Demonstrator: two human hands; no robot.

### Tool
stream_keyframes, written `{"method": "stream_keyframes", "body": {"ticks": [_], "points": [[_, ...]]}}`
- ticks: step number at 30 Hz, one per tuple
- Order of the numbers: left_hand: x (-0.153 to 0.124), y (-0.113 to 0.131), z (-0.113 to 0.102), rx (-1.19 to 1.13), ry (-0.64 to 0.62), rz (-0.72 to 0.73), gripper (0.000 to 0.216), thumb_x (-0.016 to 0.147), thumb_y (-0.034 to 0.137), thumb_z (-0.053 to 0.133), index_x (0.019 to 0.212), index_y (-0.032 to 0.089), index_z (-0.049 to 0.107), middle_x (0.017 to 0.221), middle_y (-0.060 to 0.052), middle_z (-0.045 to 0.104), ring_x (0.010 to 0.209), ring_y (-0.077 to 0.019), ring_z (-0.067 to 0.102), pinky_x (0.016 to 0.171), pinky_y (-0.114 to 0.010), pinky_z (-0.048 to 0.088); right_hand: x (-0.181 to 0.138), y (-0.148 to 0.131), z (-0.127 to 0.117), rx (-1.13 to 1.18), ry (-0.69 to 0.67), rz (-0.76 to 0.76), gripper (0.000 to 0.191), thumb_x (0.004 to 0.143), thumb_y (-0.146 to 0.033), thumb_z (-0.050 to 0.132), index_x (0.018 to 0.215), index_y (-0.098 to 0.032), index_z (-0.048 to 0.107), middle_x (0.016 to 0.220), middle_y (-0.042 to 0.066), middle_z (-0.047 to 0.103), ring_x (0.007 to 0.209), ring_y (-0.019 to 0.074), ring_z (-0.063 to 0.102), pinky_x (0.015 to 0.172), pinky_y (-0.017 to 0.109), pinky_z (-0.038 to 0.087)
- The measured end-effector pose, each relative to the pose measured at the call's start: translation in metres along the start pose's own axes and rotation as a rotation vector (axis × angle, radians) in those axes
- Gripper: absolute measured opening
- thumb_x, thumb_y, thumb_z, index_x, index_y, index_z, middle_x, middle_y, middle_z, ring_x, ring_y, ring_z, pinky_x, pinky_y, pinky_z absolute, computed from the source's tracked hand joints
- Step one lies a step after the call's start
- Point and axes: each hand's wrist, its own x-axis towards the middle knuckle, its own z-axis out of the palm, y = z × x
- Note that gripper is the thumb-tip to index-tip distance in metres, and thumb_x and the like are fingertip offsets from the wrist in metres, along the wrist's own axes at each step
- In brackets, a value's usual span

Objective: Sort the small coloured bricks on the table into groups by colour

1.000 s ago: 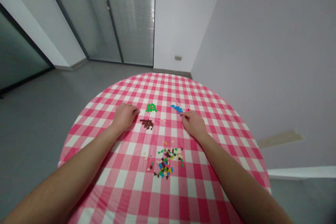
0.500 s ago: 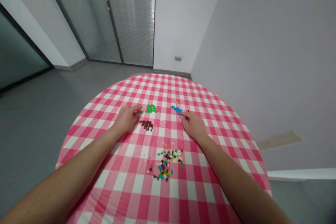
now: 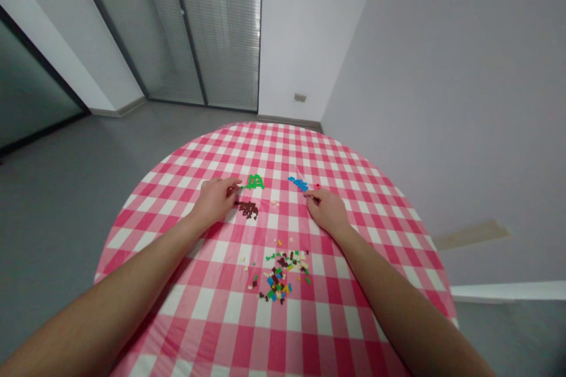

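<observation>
My left hand (image 3: 215,199) rests on a round table with a red and white checked cloth (image 3: 221,318), fingers curled, its fingertips beside a small green heap (image 3: 254,182) and just left of a brown heap (image 3: 248,208). Whether it pinches a piece I cannot make out. My right hand (image 3: 326,210) lies on the cloth with fingers pinched together at a blue heap (image 3: 299,183), next to a tiny red piece (image 3: 317,186). A mixed pile of small coloured bricks (image 3: 281,276) lies nearer to me between my forearms.
A few stray pale pieces (image 3: 275,204) lie between the heaps. The table's far edge gives onto grey floor (image 3: 66,188). Glass doors with blinds (image 3: 212,29) stand at the back, and a white wall (image 3: 464,100) runs close on the right.
My left hand has slid right, its fingertips now reaching the green heap. My right hand has barely moved beside the blue heap.
</observation>
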Motion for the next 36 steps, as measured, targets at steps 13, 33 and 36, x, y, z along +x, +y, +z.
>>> {"method": "stream_keyframes", "body": {"ticks": [13,33,36], "points": [[0.0,0.005,0.0,-0.026,-0.056,0.029,0.041,0.084,0.017,0.048,0.121,0.02,0.067,0.113,-0.008,0.073,0.103,-0.0284,0.063,0.091,-0.042,0.046,0.0,-0.003,-0.002,-0.01,0.0,0.008,0.029,0.088,-0.024,0.053,0.106,-0.024,0.076,0.104,0.004,0.076,0.09,0.0231,0.07,0.079,0.034,0.053],[-0.032,0.049,-0.033,-0.379,-0.669,0.558,0.023,0.083,0.007,0.055,0.089,0.019,0.074,0.09,-0.004,0.074,0.081,-0.0164,0.066,0.077,-0.027,0.047,-0.001,-0.004,-0.002,0.013,-0.009,0.04,0.032,0.09,-0.028,0.05,0.109,-0.024,0.076,0.098,0.003,0.077,0.08,0.0214,0.07,0.069,0.03,0.051],[-0.037,0.057,-0.036,-0.382,-0.722,0.591,0.02,0.082,0.006,0.059,0.087,0.019,0.074,0.085,-0.003,0.073,0.077,-0.0159,0.065,0.073,-0.025,0.047,-0.001,-0.005,-0.002,0.022,0.012,0.041,0.032,0.09,-0.028,0.05,0.109,-0.023,0.075,0.097,0.004,0.077,0.08,0.0215,0.07,0.069,0.029,0.05]]}}
